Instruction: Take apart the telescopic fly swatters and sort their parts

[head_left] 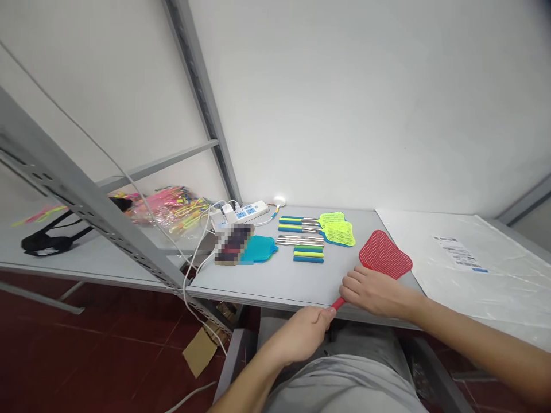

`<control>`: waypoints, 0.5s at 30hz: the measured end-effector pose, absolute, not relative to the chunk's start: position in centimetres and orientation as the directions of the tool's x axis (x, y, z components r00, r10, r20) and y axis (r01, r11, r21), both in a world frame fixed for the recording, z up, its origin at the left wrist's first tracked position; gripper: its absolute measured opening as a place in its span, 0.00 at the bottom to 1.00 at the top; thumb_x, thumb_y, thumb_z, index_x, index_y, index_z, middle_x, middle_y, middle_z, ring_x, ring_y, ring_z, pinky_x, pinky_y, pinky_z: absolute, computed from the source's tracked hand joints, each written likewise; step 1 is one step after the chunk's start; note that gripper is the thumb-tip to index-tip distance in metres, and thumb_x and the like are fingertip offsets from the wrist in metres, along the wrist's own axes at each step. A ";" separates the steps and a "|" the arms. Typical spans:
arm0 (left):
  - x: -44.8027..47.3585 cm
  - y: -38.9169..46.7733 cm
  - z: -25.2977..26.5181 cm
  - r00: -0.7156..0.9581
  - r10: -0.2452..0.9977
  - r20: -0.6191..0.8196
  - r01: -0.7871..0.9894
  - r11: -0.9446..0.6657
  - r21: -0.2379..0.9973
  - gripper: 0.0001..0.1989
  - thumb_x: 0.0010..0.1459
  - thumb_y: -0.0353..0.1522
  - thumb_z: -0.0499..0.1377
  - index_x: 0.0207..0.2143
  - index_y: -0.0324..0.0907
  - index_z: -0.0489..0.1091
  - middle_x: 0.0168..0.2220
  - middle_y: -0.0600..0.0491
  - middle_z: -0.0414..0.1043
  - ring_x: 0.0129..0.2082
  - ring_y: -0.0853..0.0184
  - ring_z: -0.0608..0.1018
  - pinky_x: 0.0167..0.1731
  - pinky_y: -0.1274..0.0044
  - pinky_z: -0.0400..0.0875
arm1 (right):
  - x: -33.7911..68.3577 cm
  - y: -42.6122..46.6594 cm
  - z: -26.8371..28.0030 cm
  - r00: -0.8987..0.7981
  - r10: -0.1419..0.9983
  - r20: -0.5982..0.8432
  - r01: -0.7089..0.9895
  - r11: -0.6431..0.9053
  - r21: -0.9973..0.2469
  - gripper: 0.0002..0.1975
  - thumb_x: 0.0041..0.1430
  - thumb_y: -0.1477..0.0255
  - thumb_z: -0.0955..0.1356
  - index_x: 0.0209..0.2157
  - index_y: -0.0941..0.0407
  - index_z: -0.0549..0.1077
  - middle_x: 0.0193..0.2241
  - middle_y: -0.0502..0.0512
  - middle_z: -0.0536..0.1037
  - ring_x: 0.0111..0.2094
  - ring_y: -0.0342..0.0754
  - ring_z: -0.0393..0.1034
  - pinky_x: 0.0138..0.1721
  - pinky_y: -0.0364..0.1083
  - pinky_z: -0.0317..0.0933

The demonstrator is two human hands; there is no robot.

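Head view. Shows a gray tabletop (258, 278) against a white wall (365, 115), with slotted gray metal posts (107, 212) at left, dark red tiled floor (107, 355) below and white plastic sheeting (499, 292) at right. Includes, on the sheeting, a printed label (461, 253) with a blue patch and lines too small to read. Near the wall, a white power strip (252, 212). At the front edge, a red fly swatter (384, 254), head over the tabletop, grasped at the handle end by a clenched left hand (306, 331) and just below the head by the curled fingers of the right hand (365, 291). Farther left, yellow-green swatters (339, 234) and metal rods (300, 241).
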State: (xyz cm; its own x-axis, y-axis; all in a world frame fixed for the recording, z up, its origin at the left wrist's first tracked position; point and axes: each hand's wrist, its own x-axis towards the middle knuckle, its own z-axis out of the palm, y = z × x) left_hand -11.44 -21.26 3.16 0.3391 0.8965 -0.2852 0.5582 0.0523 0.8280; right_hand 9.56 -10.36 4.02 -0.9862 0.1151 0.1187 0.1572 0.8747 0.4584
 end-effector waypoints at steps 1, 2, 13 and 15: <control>-11.5 -21.2 2.9 0.372 0.869 -0.326 0.511 0.101 0.854 0.26 0.66 0.52 0.33 0.26 0.45 0.53 0.19 0.60 0.54 0.19 0.70 0.58 0.23 0.77 0.57 | 9.7 -10.0 4.1 -0.990 0.073 0.117 0.120 0.873 0.473 0.06 0.64 0.75 0.63 0.31 0.56 0.66 0.28 0.51 0.69 0.27 0.47 0.58 0.32 0.49 0.46; -11.6 -21.1 2.6 0.407 0.833 -0.374 0.440 0.180 0.880 0.27 0.65 0.54 0.32 0.27 0.45 0.53 0.17 0.61 0.51 0.16 0.71 0.55 0.20 0.78 0.57 | 9.7 -9.6 4.2 -0.992 0.035 0.121 0.090 0.869 0.487 0.06 0.65 0.75 0.62 0.32 0.56 0.66 0.27 0.51 0.68 0.27 0.47 0.58 0.31 0.49 0.45; -14.3 -20.3 0.2 0.862 0.400 -0.311 -0.277 0.886 0.371 0.26 0.64 0.53 0.47 0.22 0.45 0.47 0.12 0.64 0.40 0.13 0.73 0.38 0.14 0.79 0.35 | 9.0 -2.3 6.4 -0.904 -0.230 0.361 0.037 0.798 0.601 0.08 0.64 0.78 0.60 0.35 0.53 0.68 0.23 0.46 0.67 0.25 0.44 0.59 0.34 0.47 0.53; -14.7 -21.5 -0.4 0.796 0.520 -0.310 -0.356 0.816 0.456 0.27 0.61 0.55 0.50 0.21 0.44 0.51 0.11 0.64 0.41 0.12 0.75 0.41 0.13 0.79 0.36 | 12.1 0.2 8.1 -0.841 -0.086 0.535 0.276 0.781 0.560 0.11 0.63 0.81 0.58 0.32 0.52 0.65 0.22 0.47 0.66 0.25 0.45 0.58 0.31 0.46 0.52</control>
